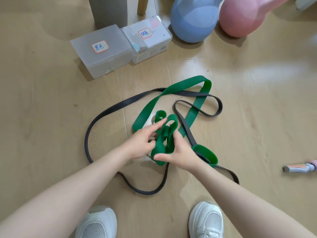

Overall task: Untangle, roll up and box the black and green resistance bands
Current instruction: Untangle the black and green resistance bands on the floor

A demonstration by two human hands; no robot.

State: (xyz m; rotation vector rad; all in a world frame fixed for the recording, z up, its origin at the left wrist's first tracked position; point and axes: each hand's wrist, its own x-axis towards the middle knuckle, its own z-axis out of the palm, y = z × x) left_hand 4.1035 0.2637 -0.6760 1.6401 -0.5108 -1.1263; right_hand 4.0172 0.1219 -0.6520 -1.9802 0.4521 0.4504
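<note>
Pale wood-look plank floor (pixel 42 103), glossy, with soft patches of light (pixel 267 69) toward the far right. At the far edge, a grey upright post (pixel 108 11) beside a light wooden leg (pixel 142 5). Further right, a blue kettlebell (pixel 193 21) just beside a pink kettlebell (pixel 240 19), both standing on the floor.

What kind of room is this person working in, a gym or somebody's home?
Probably a home workout corner, though a small studio is possible. The clues: a blue kettlebell and a pink kettlebell standing on a wood-look floor, a wooden furniture leg, and two labelled plastic storage boxes.
</note>
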